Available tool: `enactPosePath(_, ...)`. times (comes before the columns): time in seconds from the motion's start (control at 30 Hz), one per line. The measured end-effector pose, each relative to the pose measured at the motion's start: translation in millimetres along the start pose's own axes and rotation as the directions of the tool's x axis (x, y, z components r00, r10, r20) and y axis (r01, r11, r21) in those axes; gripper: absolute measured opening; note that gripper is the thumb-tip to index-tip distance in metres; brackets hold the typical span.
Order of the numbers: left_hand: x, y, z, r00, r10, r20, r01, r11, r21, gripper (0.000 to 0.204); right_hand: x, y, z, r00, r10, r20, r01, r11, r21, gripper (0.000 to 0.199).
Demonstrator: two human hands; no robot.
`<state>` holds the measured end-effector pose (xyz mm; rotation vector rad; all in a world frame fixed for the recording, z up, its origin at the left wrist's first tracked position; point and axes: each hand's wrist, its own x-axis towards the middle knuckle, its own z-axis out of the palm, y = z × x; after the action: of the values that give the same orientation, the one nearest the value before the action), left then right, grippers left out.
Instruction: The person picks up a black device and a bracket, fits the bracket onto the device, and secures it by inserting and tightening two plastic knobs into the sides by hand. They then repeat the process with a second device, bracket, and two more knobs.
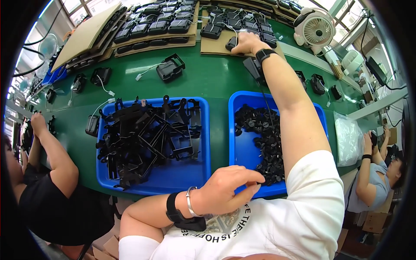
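Black knobs (264, 143) heaped in the right blue tray (242, 147), left hand (227, 188) at its near edge, fingers pinched narrow, whether around a knob impossible to tell. Right hand (247, 43) stretched far across the green table (208, 78), cupped over a black unit (232, 42) on cardboard (216, 45). Brackets (147, 138) piled in the left blue tray (173, 177); white fan (315, 27) at far right.

factory assembly line. long green bench (208, 78), two blue bins: one (173, 177) heaped with black metal brackets (147, 138), other (245, 147) with black knobs (264, 138). rows of identical black units (160, 24) on cardboard sheets (86, 34). more workers seated left (47, 173) and right (372, 173). desk fan (314, 28), big windows behind.
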<state>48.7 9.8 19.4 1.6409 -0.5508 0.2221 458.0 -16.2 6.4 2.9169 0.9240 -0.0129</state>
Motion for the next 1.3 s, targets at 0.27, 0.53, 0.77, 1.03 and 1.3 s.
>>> enactPosePath(0.27, -9.9, 6.4, 8.3, 0.991, -0.121, -0.057, 0.113, 0.986, -0.125, 0.018, -97.3, 19.4, -34.2, 0.987, -0.025, -0.156, 0.099, 0.868, 0.487, 0.08)
enactPosePath(0.53, 4.3, -1.3, -2.7, 0.869, -0.383, -0.313, 0.119, 0.776, -0.619, 0.047, -273.8, -49.3, -100.0, 0.871, -0.31, -0.38, 0.474, 0.731, 0.49, 0.062)
enactPosePath(0.77, -38.4, 9.8, -3.6, 0.929, -0.369, -0.04, 0.166, 0.511, -0.844, 0.06, -371.7, -106.1, -85.8, 0.647, -0.645, -0.406, 0.749, 0.637, 0.183, 0.06)
enactPosePath(1.03, -129.9, 34.7, -16.9, 0.862, -0.507, -0.006, 0.287, 0.497, -0.819, 0.056, -334.3, -128.9, -54.4, 0.888, -0.381, -0.256, 0.439, 0.543, 0.716, 0.044)
enactPosePath(1.3, -167.7, 37.3, -27.9, 0.887, -0.459, -0.05, 0.284, 0.628, -0.725, 0.061, -238.0, -181.6, -7.9, 0.937, -0.187, -0.295, 0.321, 0.791, 0.52, 0.032)
